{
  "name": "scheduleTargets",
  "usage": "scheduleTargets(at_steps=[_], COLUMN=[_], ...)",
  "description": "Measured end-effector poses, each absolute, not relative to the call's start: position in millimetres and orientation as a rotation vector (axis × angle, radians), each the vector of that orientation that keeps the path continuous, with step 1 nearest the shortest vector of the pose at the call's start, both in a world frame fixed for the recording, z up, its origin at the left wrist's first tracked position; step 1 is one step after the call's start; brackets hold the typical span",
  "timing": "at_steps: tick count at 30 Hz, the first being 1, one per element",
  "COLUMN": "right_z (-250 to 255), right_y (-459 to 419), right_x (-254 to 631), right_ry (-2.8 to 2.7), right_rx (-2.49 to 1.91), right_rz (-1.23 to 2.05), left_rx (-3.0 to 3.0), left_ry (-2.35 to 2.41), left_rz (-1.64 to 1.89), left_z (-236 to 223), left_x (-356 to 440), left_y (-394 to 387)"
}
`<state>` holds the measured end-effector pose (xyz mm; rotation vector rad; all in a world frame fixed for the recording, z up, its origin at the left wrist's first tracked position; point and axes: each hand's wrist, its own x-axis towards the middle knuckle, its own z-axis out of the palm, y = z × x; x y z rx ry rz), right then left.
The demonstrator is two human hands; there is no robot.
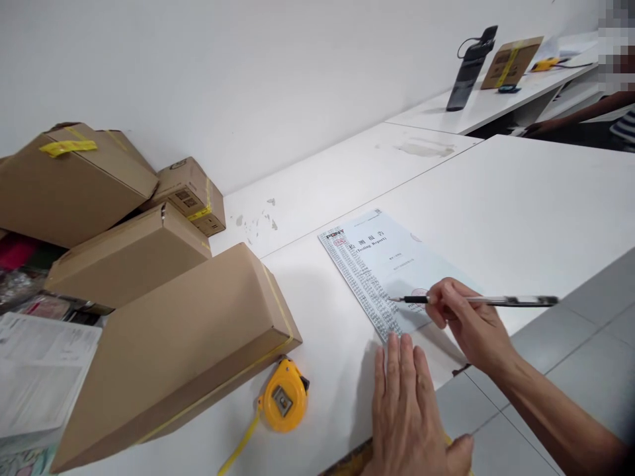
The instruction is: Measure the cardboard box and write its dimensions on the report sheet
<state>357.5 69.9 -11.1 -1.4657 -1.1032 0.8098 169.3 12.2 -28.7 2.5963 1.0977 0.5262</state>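
A pen (520,301) with a black grip and clear barrel is pinched in my right hand (469,320). Its tip points left, over the printed testing report (397,264), a pale blue booklet on the white table. I cannot tell whether the tip touches the cover. My left hand (409,410) is stretched out with its fingers side by side, the fingertips at the booklet's near edge. To its left lies a yellow tape measure (284,396) with a bit of yellow tape drawn out.
A large cardboard box (198,350) sits left of the tape measure, with more boxes (74,178) behind it. Papers (44,370) lie at the far left. On the back-right table stand a dark bottle (469,73) and a small carton (513,63). Another person's arm (575,119) shows there.
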Motion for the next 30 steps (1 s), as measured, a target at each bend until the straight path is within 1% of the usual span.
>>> scheduleTargets(at_steps=[3,6,9,15,21,24,30], right_z=[-18.5,-22.3,-22.6,-16.8,-17.1,-21.5,-29.3], right_y=[77.9,82.0,83.7,85.7,88.2,88.9,86.2], right_x=[352.8,354.7,354.6,351.0,348.7,348.0,351.9], right_ry=[-0.975,-0.962,-0.976,-1.149,-1.183,-1.157,-1.304], right_rx=[-1.333,-1.382,-1.469,-1.558,-1.457,-1.516,-1.643], right_rz=[1.087,1.201,1.159,0.954,1.046,0.998,0.889], left_rx=[2.684,2.773,2.790,2.759,2.773,2.749,2.835], left_ry=[1.216,1.236,1.231,1.246,1.271,1.258,1.282], left_rz=[0.390,0.338,0.353,0.394,0.495,0.486,0.449], left_z=[-37.2,-43.7,-44.9,-42.8,-54.8,-59.3,-58.4], left_x=[192.8,195.6,193.2,192.4,192.9,193.9,193.6], left_y=[20.6,27.9,31.0,26.5,22.8,24.3,27.4])
